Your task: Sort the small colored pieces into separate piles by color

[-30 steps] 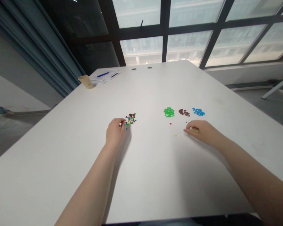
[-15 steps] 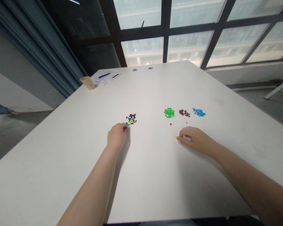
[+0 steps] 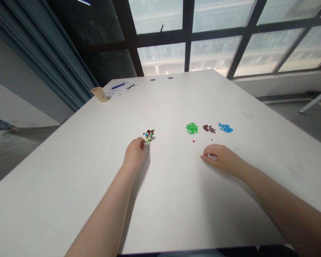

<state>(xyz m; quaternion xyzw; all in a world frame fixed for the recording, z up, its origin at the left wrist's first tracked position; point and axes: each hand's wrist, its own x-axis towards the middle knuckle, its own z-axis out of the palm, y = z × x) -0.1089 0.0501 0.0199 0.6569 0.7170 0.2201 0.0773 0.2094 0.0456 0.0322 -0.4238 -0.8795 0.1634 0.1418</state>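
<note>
Right now our left hand [image 3: 134, 153] sits at the near edge of a mixed pile of small coloured pieces [image 3: 149, 135], fingers curled together; we cannot tell whether they hold anything. Our right hand [image 3: 219, 157] rests on the white worktop [image 3: 176, 207], fingertips just beside tiny yellow pieces [image 3: 199, 155], its grip equally unclear. Beyond it lie a green pile [image 3: 192, 128], a brown pile [image 3: 209, 128], a blue pile [image 3: 225, 128] and one red piece [image 3: 193, 141]. A paper cup [image 3: 99, 94] and papers [image 3: 120, 87] sit by the far-left corner.

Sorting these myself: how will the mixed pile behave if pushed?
Probably light and quick to scatter: the mixed pile is loose on a smooth white table. The pieces look stiff, and fiddly to pinch, being far smaller than the left hand.
</note>
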